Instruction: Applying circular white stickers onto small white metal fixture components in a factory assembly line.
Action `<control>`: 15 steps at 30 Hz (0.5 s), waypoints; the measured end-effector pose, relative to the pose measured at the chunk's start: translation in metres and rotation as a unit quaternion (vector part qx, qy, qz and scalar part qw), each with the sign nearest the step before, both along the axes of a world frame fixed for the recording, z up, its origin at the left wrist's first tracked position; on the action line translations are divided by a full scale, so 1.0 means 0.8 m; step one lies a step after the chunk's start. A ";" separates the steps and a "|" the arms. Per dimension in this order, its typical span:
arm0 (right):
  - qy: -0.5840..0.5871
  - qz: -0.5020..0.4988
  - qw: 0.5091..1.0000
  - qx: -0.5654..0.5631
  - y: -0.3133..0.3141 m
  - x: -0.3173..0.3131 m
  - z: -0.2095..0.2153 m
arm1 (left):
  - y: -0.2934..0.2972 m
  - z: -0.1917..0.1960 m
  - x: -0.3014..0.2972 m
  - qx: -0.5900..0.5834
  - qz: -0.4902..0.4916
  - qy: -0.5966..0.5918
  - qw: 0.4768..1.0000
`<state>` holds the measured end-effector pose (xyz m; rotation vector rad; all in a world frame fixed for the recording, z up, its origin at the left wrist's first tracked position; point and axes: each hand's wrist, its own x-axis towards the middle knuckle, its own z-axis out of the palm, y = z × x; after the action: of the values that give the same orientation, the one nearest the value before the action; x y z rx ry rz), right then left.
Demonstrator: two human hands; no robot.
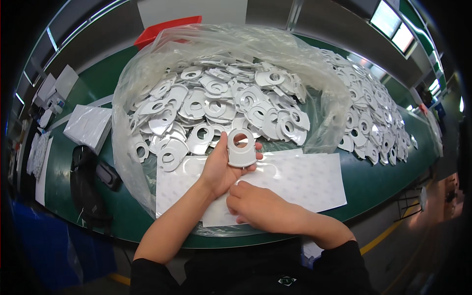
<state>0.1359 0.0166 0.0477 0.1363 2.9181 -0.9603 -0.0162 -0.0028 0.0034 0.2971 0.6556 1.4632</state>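
My left hand (217, 169) is closed round a white plastic part (242, 157), a flat plate with a large round hole and rounded edges. It is held up above the white sheets (305, 179), with its holed end pointing away from me. Just below it and to the right, my right hand (258, 206) is curled low over the sheets, with fingers and thumb drawn together. What those fingers hold, if anything, is too small or hidden to make out. Beyond both hands, a big heap of similar white parts (214, 107) lies in a clear plastic bag (129, 98).
A second heap of white parts (371, 118) covers the green table (364, 196) on the right. To the left are a wrapped white stack (88, 125), a black strap-like item (86, 187) and a small dark box (108, 175). A red bin (162, 29) stands behind the bag.
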 end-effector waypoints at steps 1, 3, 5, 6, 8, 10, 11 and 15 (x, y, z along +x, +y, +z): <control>0.001 0.000 1.000 0.001 0.001 0.001 0.000 | 0.000 -0.001 -0.001 0.007 -0.005 0.003 1.000; 0.040 0.009 0.999 0.007 0.003 0.005 0.001 | 0.001 -0.003 -0.002 0.015 -0.009 0.007 1.000; 0.058 0.029 0.998 0.008 0.007 0.009 0.004 | 0.002 -0.004 -0.001 0.026 -0.010 0.010 1.000; 0.076 0.050 0.996 0.008 0.011 0.011 0.007 | 0.002 -0.003 0.000 0.026 -0.011 0.010 1.000; 0.030 0.091 0.992 -0.079 0.024 0.017 0.032 | 0.002 -0.002 0.001 0.017 -0.003 0.017 1.000; 0.010 0.159 0.962 -0.223 0.041 0.023 0.045 | 0.001 -0.002 0.001 0.019 -0.006 0.023 1.000; 0.048 0.185 0.935 -0.299 0.049 0.024 0.048 | 0.001 -0.002 0.001 0.020 -0.008 0.028 0.999; 0.188 -0.020 0.860 -0.474 0.064 0.022 0.048 | -0.005 -0.006 -0.001 0.008 0.006 0.034 0.999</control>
<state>0.1534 0.0676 0.0864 -0.0587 2.3168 -2.5045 -0.0171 -0.0065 -0.0014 0.3575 0.7020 1.4764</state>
